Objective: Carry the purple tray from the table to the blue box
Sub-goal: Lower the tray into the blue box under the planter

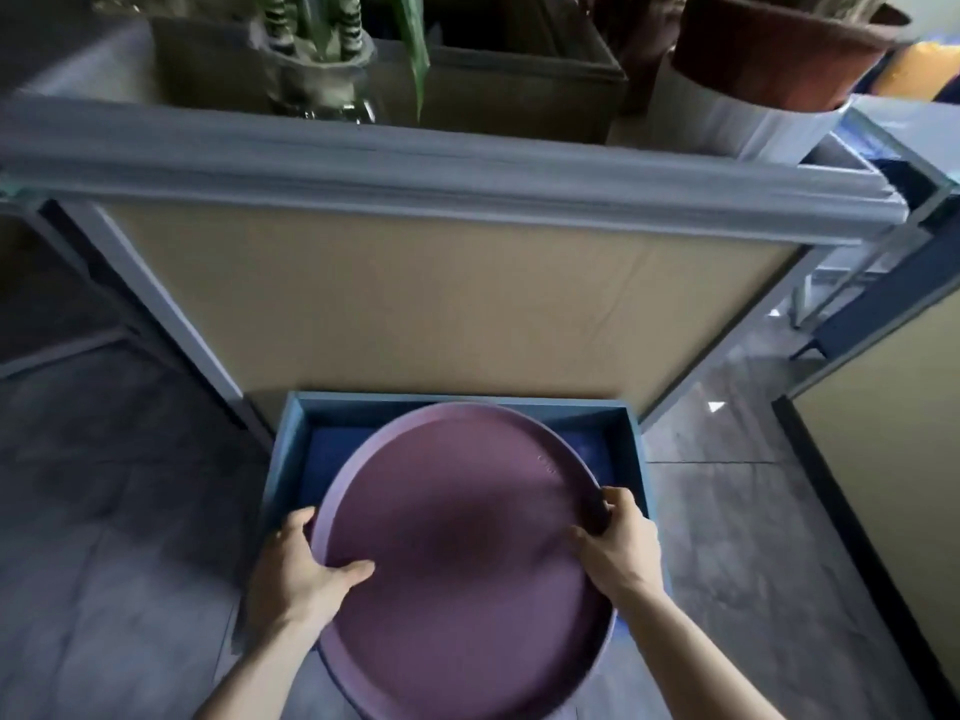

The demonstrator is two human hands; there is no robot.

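Observation:
A large round purple tray [457,553] fills the lower middle of the head view. Both hands hold it by its rim. My left hand [301,569] grips the left edge with the thumb lying inside the tray. My right hand [618,543] clasps the right edge with its fingers curled over the rim. Beneath the tray sits the open blue box [291,459] on the floor; the tray covers most of its inside and its near wall. Whether the tray touches the box I cannot tell.
A table with a grey edge [441,174] and a tan front panel [441,304] stands just behind the box. On it are a glass vase with stems [317,70], cardboard boxes [519,80] and a dark red pot [779,44]. Grey tiled floor [130,537] lies on both sides.

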